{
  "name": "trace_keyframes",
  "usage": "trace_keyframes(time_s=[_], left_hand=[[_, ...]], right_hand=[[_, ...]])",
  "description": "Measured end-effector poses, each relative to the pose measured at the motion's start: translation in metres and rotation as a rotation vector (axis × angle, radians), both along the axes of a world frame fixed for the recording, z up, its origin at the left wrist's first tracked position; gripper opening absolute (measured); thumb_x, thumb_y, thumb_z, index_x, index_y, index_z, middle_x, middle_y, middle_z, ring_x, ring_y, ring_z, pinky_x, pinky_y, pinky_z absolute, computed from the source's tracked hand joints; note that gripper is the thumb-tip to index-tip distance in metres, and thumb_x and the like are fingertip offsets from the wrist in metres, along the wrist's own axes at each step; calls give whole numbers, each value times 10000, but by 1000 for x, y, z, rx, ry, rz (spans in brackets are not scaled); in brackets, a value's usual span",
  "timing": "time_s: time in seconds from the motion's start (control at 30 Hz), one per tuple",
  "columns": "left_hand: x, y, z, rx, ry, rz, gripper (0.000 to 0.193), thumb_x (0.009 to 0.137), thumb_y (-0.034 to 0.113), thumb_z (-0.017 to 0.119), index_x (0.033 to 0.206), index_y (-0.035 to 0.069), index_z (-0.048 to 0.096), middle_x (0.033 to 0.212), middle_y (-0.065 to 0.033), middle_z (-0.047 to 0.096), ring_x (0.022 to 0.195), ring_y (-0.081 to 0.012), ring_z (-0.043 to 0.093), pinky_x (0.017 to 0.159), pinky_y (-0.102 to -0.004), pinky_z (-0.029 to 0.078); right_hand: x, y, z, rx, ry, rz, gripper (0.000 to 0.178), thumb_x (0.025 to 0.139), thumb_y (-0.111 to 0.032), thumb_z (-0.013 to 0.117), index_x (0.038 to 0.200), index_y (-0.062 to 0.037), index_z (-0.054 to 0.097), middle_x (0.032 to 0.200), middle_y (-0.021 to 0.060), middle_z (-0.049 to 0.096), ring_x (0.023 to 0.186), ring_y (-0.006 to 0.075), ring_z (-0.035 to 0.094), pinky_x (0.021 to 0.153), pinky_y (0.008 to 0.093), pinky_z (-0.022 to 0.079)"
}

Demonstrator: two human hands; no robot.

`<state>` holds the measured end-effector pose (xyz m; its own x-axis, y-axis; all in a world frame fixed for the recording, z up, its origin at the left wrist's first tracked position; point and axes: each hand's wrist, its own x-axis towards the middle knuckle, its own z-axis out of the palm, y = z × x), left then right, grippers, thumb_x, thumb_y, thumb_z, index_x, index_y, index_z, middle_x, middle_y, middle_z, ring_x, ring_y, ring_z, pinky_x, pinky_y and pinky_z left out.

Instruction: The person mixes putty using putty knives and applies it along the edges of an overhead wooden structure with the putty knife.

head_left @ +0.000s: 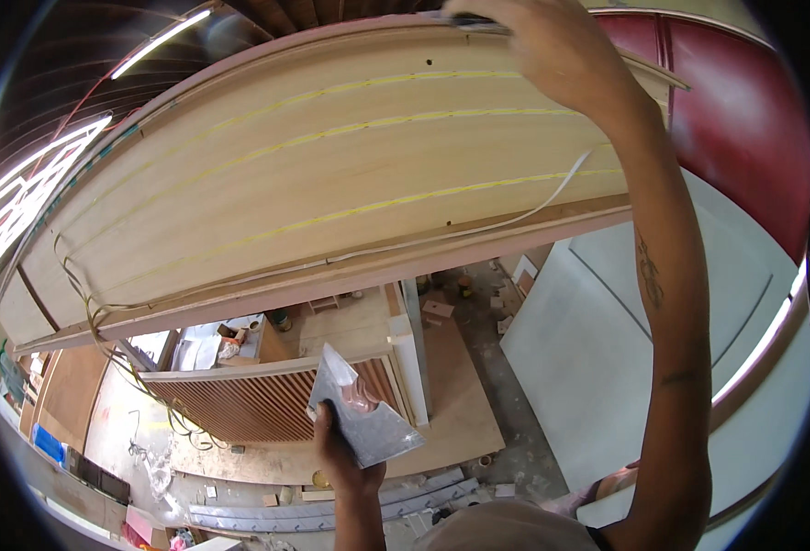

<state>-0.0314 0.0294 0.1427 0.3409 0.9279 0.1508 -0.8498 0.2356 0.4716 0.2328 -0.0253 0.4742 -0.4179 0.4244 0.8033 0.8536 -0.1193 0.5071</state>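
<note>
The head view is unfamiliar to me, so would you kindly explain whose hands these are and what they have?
There is no machine here: a person works bare-handed, and a wide fisheye camera on their head looks down, bending straight edges. The left hand holds a grey plate bearing a lump of brownish paste. The right hand is raised to the top of a pale panel with yellow lines; its fingers are at a dark flat thing, but the grip is hard to make out. A thin white strip runs across the panel and along its lower ledge. Below stands a slatted wooden counter.
</note>
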Motion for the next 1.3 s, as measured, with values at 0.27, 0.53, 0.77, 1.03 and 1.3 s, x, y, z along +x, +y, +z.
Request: trace_keyframes(time_s=[0.27, 0.53, 0.77, 1.03, 1.3], left_hand=[[-1, 0, 3, -20, -82, -48, 415, 978, 357, 510, 1281, 74, 503, 1124, -75, 631, 1020, -211, 632, 869, -380, 529], [17, -19, 21, -139, -162, -252, 360, 999, 324, 499, 1208, 36, 553, 1045, -114, 661, 919, -208, 672, 805, -369, 570], [16, 8, -26, 142, -244, -311, 480, 971, 401, 529, 1260, 19, 503, 1077, -124, 623, 997, -239, 627, 904, -382, 515], [98, -22, 4, 124, 194, 331, 417, 1004, 344, 535, 1235, -2, 507, 1189, -91, 555, 1055, -161, 536, 939, -327, 433], [76, 3, -24, 1390, 1009, 168, 292, 979, 220, 528, 1013, -48, 640, 686, -27, 610, 635, -161, 599, 560, -337, 470]], right_hand=[[-55, 13, 10, -111, 178, 388, 364, 828, 59, 474, 1166, -26, 577, 1069, 178, 554, 1041, 351, 523, 913, 438, 433], [-60, -28, -135, -1405, 1155, 256, 605, 861, -540, 682, 1035, 38, 655, 873, 102, 652, 909, 184, 632, 756, 314, 522], [40, -52, -241, -898, 1793, 250, 470, 911, -435, 651, 1074, 5, 636, 824, 42, 584, 613, 134, 558, 461, 270, 437], [-24, -75, -360, 262, 936, 378, 238, 906, -240, 647, 1004, -23, 645, 819, 46, 649, 578, 160, 627, 413, 300, 435], [-19, -69, -308, 149, 2197, 749, 310, 910, -275, 683, 1000, 20, 654, 863, 47, 633, 722, 141, 574, 663, 316, 474]])
